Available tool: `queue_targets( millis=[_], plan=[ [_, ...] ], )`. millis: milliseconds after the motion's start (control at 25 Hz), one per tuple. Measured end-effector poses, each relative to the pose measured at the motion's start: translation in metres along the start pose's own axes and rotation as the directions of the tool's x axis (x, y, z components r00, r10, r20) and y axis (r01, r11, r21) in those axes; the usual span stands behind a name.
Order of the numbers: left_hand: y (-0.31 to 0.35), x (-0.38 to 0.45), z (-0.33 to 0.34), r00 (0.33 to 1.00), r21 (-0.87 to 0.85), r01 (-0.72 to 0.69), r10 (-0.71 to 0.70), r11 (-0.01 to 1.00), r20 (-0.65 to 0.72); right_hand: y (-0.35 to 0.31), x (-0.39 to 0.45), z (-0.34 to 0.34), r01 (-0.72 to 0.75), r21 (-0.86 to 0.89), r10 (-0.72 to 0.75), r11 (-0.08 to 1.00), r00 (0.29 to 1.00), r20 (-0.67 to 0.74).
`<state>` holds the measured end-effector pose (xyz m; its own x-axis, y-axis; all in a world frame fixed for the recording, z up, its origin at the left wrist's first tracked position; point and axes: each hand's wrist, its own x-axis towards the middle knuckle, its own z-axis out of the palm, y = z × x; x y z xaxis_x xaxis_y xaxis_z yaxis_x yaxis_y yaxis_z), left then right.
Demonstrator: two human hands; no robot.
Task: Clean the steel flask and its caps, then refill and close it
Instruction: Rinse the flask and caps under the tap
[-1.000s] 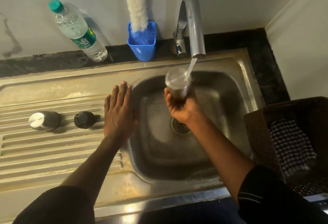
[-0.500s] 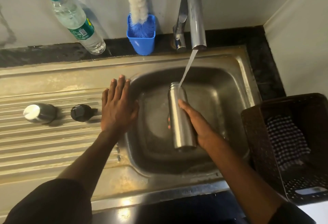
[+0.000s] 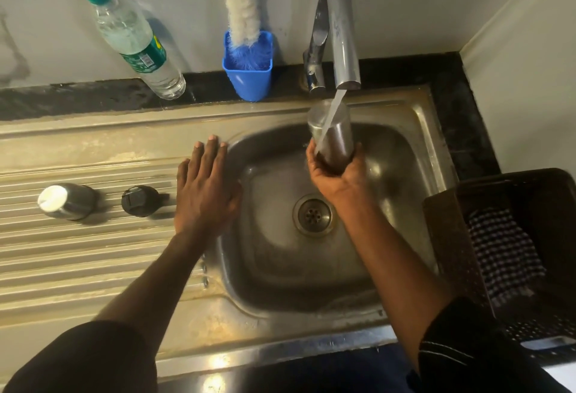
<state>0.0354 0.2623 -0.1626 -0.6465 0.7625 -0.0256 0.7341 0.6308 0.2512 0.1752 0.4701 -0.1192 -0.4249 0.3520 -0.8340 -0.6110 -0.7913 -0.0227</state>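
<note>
Flask (image 3: 332, 137): steel, held base-up in my right grip (image 3: 338, 174) under the tap (image 3: 343, 43) stream, over the sink (image 3: 414, 131). Left grip (image 3: 204, 190): flat, wide, on the sink's edge. 2 caps, steel cap (image 3: 64, 201) and black cap (image 3: 138, 200), on the drainboard (image 3: 93, 255).

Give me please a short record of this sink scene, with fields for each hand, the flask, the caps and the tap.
right hand: grips the flask under the tap
left hand: flat on the sink edge, holds nothing
flask: bottom end up, water hits its side
caps: steel cap and black cap on the drainboard
tap: running
</note>
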Motion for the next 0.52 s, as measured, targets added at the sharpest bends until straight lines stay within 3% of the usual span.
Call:
queue_targets(
  millis=[120,200,320,520],
  plan=[
    [0.002,0.0,-0.001,1.0,0.003,0.008,-0.008,1.0,-0.003,0.013,0.005,-0.005,-0.133,0.019,0.131,0.991,0.99,0.056],
    [0.003,-0.001,-0.001,1.0,-0.002,0.004,-0.004,1.0,-0.006,0.021,0.002,-0.014,-0.191,-0.115,0.201,0.975,0.976,0.08],
    [0.004,-0.001,-0.002,1.0,-0.001,-0.001,0.001,1.0,-0.01,0.021,-0.003,-0.028,-0.21,-0.305,0.214,0.929,0.977,-0.02],
    [0.002,0.0,0.001,1.0,0.009,-0.003,0.003,1.0,-0.01,0.015,0.005,-0.009,-0.202,-0.065,0.203,0.977,0.979,0.013]
  ],
)
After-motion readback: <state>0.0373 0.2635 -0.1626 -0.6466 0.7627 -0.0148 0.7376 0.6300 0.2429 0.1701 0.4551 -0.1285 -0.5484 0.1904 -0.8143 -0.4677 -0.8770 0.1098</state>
